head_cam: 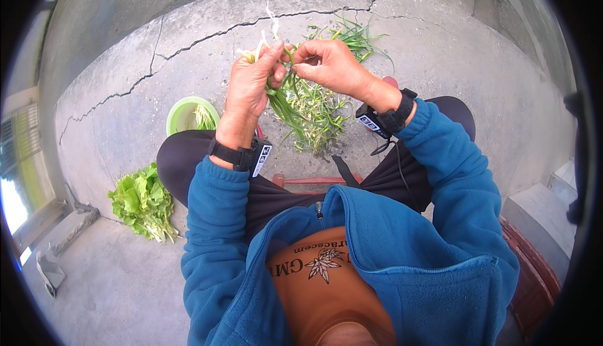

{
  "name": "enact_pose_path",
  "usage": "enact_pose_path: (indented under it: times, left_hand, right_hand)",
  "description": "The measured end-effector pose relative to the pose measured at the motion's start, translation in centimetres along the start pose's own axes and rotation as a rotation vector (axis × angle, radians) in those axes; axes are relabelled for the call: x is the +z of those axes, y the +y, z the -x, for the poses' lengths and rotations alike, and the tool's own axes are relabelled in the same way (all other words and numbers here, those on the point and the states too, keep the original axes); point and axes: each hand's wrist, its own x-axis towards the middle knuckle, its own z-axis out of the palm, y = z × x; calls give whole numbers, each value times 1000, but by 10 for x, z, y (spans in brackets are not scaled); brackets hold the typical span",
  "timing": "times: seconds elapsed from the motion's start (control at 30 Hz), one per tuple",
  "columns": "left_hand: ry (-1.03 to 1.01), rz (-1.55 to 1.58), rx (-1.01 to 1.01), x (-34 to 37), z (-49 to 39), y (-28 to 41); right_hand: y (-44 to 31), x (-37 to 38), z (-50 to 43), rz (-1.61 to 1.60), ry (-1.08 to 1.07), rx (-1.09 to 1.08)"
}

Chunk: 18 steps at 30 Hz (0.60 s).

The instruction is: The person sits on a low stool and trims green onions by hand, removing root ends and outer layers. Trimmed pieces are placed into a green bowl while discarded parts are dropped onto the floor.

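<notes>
My left hand [252, 84] is closed around a small bunch of scallions or similar thin greens [286, 108]. Their white stem ends stick up past the thumb, and the green leaves hang down below the palm. Close beside it, the thumb and forefinger of my right hand [332, 66] pinch a green strand of the bunch; the exact grip is partly hidden by the fingers. Beneath both hands, a loose heap of green and yellowish trimmings [322, 122] lies on the concrete. Farther off, more long green stalks [360, 40] rest on the ground.
A light green plastic basin [175, 116] with pale-stemmed greens [204, 118] inside stands by my left knee. Leafy lettuce-like greens [143, 197] lie to the left. Part of a red stool [308, 185] shows between my legs. Cracks run across the concrete floor [198, 44].
</notes>
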Motion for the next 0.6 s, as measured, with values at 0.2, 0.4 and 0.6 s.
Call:
enact_pose_path:
  times: [0.2,0.4,0.6]
  left_hand:
    - [55,-5,13,-2,2,4]
    - [-41,-91,-2,-1,4,1]
    - [-28,-117,4,-1,5,2]
  right_hand:
    - [-2,-14,-3,-412,-66,167]
    - [-5,-16,1,-473,-70,222]
    - [-2,-15,-2,-438,-108,205]
